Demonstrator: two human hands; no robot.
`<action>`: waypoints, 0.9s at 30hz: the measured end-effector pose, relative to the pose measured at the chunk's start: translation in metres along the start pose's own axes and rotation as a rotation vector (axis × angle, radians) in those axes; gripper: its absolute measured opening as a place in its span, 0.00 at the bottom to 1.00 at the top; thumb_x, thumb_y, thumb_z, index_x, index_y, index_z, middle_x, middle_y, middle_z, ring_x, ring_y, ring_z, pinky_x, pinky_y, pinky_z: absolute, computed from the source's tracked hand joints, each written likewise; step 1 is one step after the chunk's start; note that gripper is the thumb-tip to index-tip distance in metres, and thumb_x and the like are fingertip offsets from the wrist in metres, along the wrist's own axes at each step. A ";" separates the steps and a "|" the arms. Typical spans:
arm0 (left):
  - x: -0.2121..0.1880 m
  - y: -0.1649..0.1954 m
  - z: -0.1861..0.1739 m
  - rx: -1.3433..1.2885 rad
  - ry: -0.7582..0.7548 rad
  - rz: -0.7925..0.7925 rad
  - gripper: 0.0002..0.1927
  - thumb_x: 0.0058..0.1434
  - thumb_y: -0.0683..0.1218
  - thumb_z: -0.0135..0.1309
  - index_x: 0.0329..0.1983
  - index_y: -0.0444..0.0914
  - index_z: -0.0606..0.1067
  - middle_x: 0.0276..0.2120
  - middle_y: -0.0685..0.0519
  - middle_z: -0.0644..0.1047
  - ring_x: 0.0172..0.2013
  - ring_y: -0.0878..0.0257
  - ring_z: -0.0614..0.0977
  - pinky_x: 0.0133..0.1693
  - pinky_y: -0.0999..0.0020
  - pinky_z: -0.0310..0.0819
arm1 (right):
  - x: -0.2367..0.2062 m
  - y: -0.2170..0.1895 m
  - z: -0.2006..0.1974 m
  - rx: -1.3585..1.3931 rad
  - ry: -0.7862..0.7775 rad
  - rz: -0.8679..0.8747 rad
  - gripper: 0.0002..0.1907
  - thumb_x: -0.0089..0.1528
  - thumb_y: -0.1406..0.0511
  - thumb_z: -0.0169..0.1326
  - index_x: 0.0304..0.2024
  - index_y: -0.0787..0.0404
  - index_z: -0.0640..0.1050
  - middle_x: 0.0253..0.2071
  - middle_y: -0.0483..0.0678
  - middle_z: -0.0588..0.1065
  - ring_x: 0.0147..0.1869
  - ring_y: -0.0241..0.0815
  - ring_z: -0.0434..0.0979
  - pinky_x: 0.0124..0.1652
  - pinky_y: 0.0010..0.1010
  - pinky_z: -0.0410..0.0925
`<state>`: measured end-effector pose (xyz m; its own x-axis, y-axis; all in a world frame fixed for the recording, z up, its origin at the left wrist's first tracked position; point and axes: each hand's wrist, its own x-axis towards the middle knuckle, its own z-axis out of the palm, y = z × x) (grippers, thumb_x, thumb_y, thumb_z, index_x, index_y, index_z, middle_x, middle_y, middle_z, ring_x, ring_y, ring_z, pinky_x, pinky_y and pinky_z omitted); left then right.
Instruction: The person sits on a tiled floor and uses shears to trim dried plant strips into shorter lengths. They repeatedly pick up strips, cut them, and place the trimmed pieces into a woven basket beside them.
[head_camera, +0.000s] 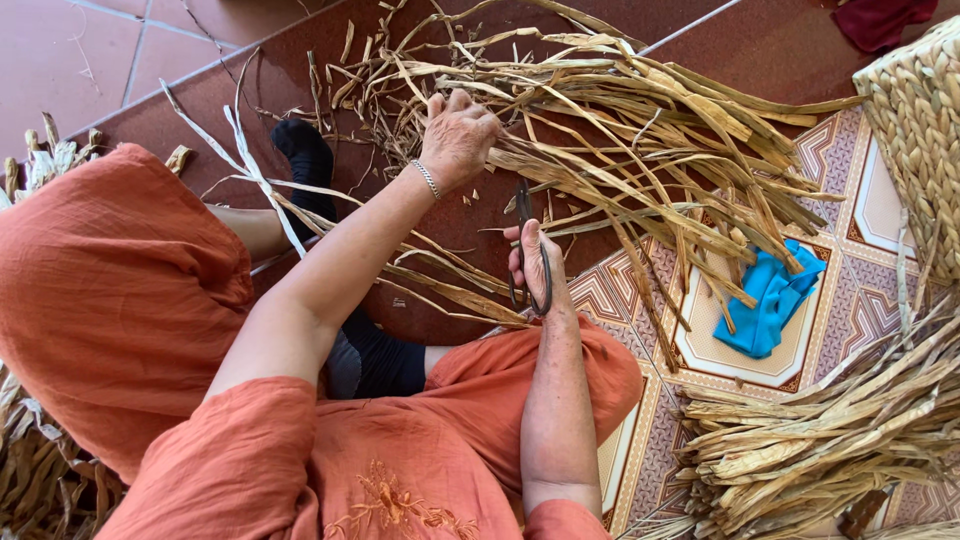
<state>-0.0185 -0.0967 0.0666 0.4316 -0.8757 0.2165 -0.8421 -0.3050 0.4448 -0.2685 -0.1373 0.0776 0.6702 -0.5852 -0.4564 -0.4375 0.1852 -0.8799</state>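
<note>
Both bare arms reach forward, the left hand (458, 135) with fingers curled downward in a grasp, the right hand (535, 262) closed, its wrist straight.

left hand (458, 135) on dried stalks (640, 150), scissors (528, 250) in right hand (537, 265)

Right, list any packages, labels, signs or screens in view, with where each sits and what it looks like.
No packages, labels, signs or screens show in the head view.
The nearest to a container is a woven basket, pale straw-coloured, at the upper right edge on the patterned tile floor.
</note>
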 end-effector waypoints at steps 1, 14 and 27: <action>0.002 0.006 -0.007 -0.100 -0.038 -0.037 0.06 0.65 0.51 0.58 0.37 0.48 0.83 0.36 0.60 0.80 0.46 0.59 0.72 0.51 0.52 0.54 | 0.003 0.000 0.000 0.034 -0.015 -0.018 0.41 0.66 0.36 0.36 0.52 0.64 0.77 0.24 0.40 0.71 0.22 0.28 0.67 0.23 0.20 0.60; -0.044 0.011 -0.028 -1.248 -0.536 -0.372 0.06 0.63 0.41 0.59 0.38 0.33 0.82 0.30 0.49 0.84 0.30 0.68 0.86 0.34 0.76 0.81 | 0.008 0.006 0.001 0.121 -0.056 -0.101 0.44 0.66 0.35 0.32 0.59 0.63 0.73 0.30 0.39 0.74 0.28 0.26 0.70 0.26 0.17 0.59; -0.063 -0.010 -0.001 -1.142 -0.417 -0.381 0.10 0.67 0.47 0.59 0.39 0.34 0.82 0.28 0.58 0.78 0.29 0.73 0.76 0.31 0.77 0.71 | 0.007 0.002 0.005 0.077 -0.084 -0.039 0.47 0.64 0.33 0.30 0.59 0.64 0.74 0.28 0.40 0.74 0.27 0.27 0.70 0.26 0.18 0.58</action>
<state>-0.0372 -0.0376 0.0497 0.2751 -0.9182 -0.2849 0.1575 -0.2493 0.9555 -0.2619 -0.1365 0.0719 0.7354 -0.5254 -0.4280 -0.3650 0.2251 -0.9034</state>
